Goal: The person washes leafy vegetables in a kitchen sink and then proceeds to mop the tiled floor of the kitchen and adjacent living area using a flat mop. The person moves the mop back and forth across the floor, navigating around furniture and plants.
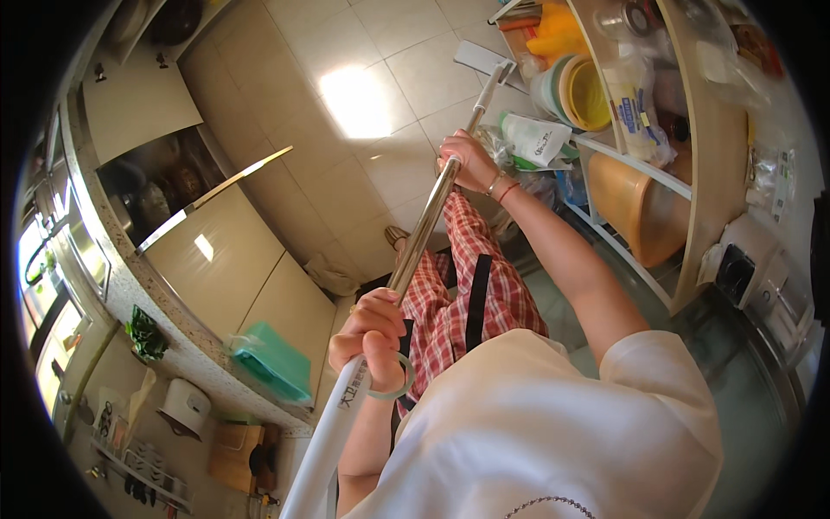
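A flat mop runs slantwise across the view, its long pole (424,229) white at both ends and shiny metal in between. My left hand (372,333) is closed around the pole where the white upper tube meets the metal, and a pale green bangle hangs at that wrist. Farther down the pole, my right hand (467,162) wraps round it, with a red cord and a bracelet on the wrist. The white mop head (486,60) lies on the tiled floor (285,86) beside the shelf's lower end.
On the right stands a shelf rack (683,156) with bowls (584,91), bags and an orange-brown container (631,208). Plastic bags (532,143) sit by its foot. At left, a cabinet door (216,199) stands open under the counter (181,333), near a green plastic bag (272,359).
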A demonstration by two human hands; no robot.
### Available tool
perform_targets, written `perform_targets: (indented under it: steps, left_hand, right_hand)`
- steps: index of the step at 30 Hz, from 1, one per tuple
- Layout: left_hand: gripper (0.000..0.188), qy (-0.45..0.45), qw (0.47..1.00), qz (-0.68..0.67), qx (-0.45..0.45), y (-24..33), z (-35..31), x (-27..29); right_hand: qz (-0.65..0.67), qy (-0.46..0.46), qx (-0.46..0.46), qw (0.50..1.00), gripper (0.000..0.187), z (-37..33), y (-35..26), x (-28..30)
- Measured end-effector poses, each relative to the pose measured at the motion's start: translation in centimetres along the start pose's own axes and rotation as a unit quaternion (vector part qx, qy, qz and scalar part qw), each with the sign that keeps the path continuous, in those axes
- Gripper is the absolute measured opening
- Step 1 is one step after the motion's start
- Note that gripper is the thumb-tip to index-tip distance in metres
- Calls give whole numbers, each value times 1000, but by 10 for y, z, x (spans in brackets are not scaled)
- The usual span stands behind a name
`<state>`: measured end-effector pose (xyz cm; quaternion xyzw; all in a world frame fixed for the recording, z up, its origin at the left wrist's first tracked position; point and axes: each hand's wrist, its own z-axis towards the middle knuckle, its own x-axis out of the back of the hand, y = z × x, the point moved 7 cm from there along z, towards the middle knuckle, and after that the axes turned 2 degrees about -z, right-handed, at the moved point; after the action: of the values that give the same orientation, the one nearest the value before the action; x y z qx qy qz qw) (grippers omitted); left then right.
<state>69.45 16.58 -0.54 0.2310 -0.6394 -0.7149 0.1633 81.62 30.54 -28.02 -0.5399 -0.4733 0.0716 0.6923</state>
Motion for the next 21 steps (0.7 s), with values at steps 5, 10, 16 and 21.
perform_targets:
  steps: [5,10,16,21]
  left_hand:
    - [26,-68,997,44,9,7,-25,16]
    - [28,-44,995,78,34,33,-59,85]
    - [27,15,989,143,38,104,-132,187]
    - [24,165,959,214,84,185,-196,255]
  right_hand:
    - [-15,71,23,997,22,-20,-24,-9]
    - [-21,80,80,993,20,-24,-77,-80]
    - [10,32,91,995,15,-46,-189,-186]
    - [84,-72,94,989,10,-104,-298,-275]
